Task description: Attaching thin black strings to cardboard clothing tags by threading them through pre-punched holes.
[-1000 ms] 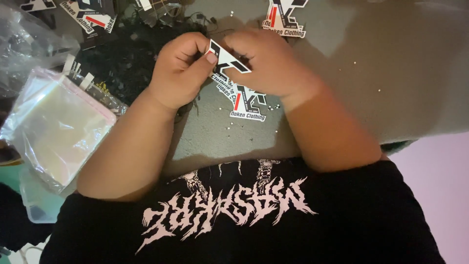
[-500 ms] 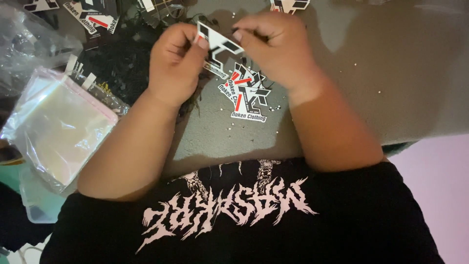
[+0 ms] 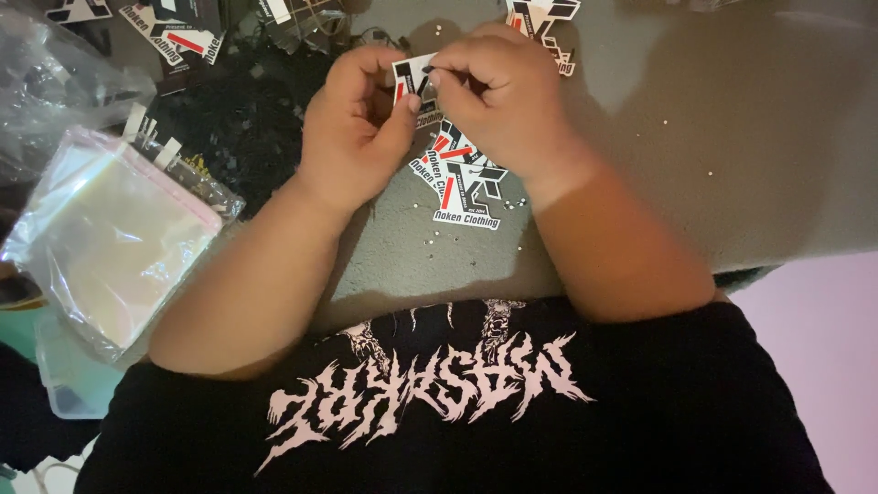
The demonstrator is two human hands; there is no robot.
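Grey and dimly lit, the desk (image 3: 732,137) carries a scatter of die-cut stickers, tiny pale beads and, at its left edge, a stack of clear iridescent bags (image 3: 110,242). Both hands have risen and drifted toward the far side of the desk compared with a second ago, lifting one sticker (image 3: 413,78) clear of the small pile of stickers (image 3: 462,183) that lies just beneath them. The left hand (image 3: 357,137) is closed on the sticker's near edge with thumb and curled fingers; the right hand (image 3: 498,105) pinches its upper edge between thumb and forefinger, fingertips close together as though working at a corner. Earlier the sticker sat lower, almost touching the pile; now it is held apart from it, up between the two hands. That suggests the piece is singled out and being handled on its own. More stickers (image 3: 174,37) lie at the far left.
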